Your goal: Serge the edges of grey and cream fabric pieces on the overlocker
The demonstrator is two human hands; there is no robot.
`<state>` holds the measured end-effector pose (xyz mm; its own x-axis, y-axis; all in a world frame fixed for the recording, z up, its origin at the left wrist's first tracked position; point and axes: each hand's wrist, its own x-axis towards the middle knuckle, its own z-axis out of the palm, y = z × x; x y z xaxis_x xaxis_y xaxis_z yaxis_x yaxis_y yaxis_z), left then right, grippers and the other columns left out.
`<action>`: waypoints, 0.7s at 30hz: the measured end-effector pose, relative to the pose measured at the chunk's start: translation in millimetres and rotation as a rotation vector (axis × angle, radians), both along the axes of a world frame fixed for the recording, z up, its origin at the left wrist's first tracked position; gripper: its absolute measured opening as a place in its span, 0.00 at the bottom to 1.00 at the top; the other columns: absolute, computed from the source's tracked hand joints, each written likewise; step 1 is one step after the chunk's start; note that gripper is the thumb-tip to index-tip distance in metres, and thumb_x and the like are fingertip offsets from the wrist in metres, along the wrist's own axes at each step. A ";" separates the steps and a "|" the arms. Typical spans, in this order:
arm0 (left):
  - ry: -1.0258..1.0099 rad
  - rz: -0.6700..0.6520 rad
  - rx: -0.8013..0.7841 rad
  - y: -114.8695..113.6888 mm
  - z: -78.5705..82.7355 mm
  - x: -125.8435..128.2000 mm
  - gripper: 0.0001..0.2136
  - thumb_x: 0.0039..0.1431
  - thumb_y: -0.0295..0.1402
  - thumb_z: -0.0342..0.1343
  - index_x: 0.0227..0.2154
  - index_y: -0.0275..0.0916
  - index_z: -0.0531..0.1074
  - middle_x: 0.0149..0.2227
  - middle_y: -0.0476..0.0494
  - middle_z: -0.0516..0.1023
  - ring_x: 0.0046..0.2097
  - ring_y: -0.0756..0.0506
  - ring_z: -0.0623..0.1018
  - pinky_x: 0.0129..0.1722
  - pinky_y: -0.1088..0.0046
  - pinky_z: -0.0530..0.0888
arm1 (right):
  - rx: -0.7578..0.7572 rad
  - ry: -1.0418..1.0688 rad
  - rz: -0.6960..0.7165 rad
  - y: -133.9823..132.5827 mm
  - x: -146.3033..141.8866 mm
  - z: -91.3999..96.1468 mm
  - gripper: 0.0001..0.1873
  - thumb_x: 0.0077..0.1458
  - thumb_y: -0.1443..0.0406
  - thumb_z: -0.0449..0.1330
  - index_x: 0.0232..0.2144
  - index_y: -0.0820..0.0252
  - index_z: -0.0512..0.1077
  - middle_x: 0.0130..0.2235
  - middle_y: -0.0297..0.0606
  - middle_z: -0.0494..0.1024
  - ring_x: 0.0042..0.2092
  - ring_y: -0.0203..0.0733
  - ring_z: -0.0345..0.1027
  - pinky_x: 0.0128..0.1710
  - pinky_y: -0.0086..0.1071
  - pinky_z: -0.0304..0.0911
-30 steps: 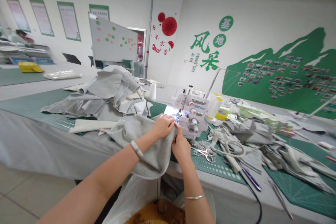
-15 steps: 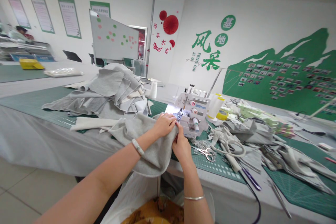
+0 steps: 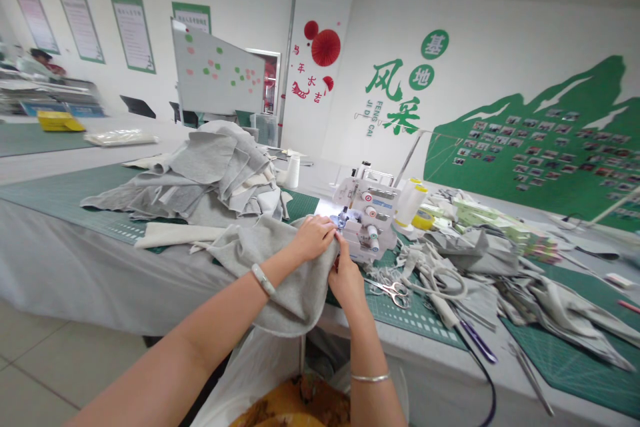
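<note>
My left hand (image 3: 313, 238) lies over a piece of grey fleece fabric (image 3: 283, 280), gripping its fold just in front of a white overlock sewing machine (image 3: 369, 217). My right hand (image 3: 346, 281) pinches the fabric's edge close to the machine's front, and its fingertips are partly hidden in the folds. The cloth hangs in a loose drape past the table edge. The presser foot area is lit, but the fabric's edge under it is hard to make out.
A heap of grey and cream fabric pieces (image 3: 215, 177) lies left of the machine. On the right are steel scissors (image 3: 393, 293), white thread scraps, a cone of thread (image 3: 409, 205) and a tangled fabric pile (image 3: 550, 303) on green cutting mats.
The view has shifted slightly as my head moved. Both hands remain on the grey fabric near the machine, with no clear change in grip.
</note>
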<state>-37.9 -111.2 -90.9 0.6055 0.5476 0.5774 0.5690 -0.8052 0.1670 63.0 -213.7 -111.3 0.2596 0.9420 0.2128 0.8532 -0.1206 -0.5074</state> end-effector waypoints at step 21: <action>-0.008 0.032 0.018 2.2 -5.4 -0.5 0.14 0.66 0.32 0.43 0.40 0.38 0.74 0.48 0.40 0.71 0.48 0.42 0.71 0.49 0.63 0.66 | 0.041 0.043 0.030 0.4 2.8 -3.3 0.34 0.56 0.71 0.47 0.64 0.50 0.48 0.36 0.41 0.80 0.35 0.46 0.74 0.29 0.29 0.55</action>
